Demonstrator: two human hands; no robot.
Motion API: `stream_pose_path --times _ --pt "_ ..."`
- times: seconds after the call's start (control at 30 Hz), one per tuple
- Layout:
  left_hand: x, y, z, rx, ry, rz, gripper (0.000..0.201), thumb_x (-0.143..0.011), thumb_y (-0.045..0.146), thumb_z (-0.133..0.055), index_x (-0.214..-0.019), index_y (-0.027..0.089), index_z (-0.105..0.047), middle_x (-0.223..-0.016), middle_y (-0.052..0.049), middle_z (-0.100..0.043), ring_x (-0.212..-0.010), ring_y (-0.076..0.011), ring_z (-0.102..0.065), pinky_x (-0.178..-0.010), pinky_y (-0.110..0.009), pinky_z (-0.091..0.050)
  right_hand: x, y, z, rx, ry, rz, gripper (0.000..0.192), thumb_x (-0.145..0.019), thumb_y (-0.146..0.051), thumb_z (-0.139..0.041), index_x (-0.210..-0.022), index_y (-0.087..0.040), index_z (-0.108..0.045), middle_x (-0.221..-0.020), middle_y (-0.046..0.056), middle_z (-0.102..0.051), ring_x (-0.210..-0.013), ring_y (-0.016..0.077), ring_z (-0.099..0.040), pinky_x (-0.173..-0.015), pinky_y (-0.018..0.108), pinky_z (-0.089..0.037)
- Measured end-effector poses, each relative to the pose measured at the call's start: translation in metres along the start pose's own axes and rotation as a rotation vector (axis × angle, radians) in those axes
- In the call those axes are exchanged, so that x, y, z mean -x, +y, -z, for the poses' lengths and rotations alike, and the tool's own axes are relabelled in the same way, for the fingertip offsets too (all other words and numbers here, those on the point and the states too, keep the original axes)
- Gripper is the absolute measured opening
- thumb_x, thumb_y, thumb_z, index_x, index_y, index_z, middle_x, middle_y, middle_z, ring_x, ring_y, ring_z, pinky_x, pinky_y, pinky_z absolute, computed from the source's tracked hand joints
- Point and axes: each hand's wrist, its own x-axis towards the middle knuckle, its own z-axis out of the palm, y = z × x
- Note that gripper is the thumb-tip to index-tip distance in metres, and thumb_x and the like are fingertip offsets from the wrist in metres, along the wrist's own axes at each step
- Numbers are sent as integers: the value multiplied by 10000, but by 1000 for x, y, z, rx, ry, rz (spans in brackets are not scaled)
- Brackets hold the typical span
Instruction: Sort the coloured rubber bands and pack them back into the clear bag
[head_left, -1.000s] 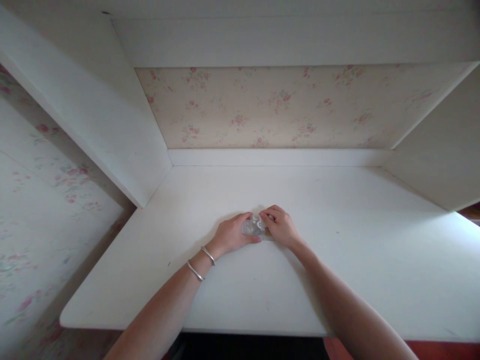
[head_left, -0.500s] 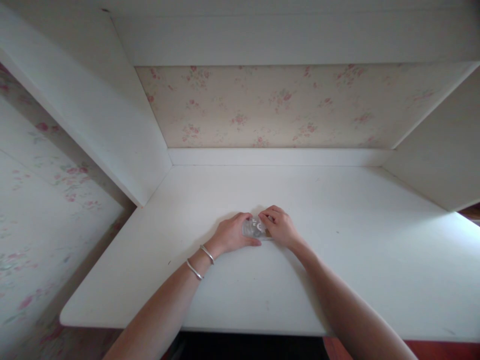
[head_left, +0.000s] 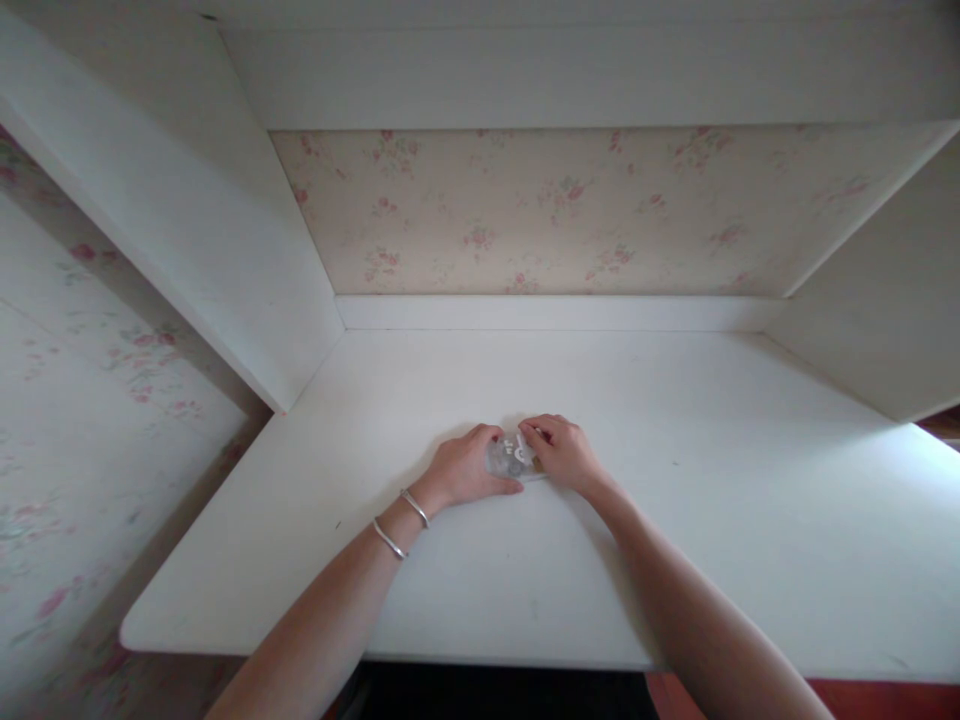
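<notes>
A small see-through plastic package (head_left: 507, 457) with white lettering lies low on the white desk between my hands. My left hand (head_left: 466, 467) is closed around its left end, thumb along the near edge and fingers at the far edge. My right hand (head_left: 561, 455) pinches at the package's upper right part, thumb and index finger pressed together near the lettering. A small brownish patch shows beside the right fingers. My right palm hides the package's right end, and what exactly the fingertips pinch is too small to make out.
The white desk (head_left: 420, 380) has a rounded front left corner. White side panels stand at the left (head_left: 187, 200) and right (head_left: 885, 290), and an overhead board (head_left: 525, 80) spans the back above flowered wallpaper (head_left: 525, 210).
My right fingertips have shifted very slightly, and the white lettering beside them looks a little tilted or lifted. My left hand stays in place on the package.
</notes>
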Motion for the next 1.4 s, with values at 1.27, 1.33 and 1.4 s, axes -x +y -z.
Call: stream_pose_path --times 1.27,1.33,1.4 --pt "0 -5 -3 -49 19 -90 639 -623 622 -669 -1122 248 -529 -1112 -28 -612 -983 -209 -597 -880 -305 -455 -1 3 -4 71 -15 -14 253 -882 -295 -433 -882 -211 -671 -853 27 -680 -763 147 -591 -678 234 -403" --pt "0 -6 -4 -44 26 -98 632 -617 614 -678 -1113 248 -534 -1105 -26 -613 -968 -206 -600 -872 -300 -461 0 2 -5 86 -3 -22 245 -882 -283 -438 -890 -212 -672 -869 30 -682 -788 152 -594 -703 240 -409" --pt "0 -5 -5 -41 33 -102 629 -607 598 -693 -1106 249 -537 -1097 -23 -616 -955 -203 -602 -860 -297 -469 1 0 -8 95 21 -32 240 -883 -267 -437 -900 -215 -671 -890 32 -683 -820 156 -597 -736 245 -416"
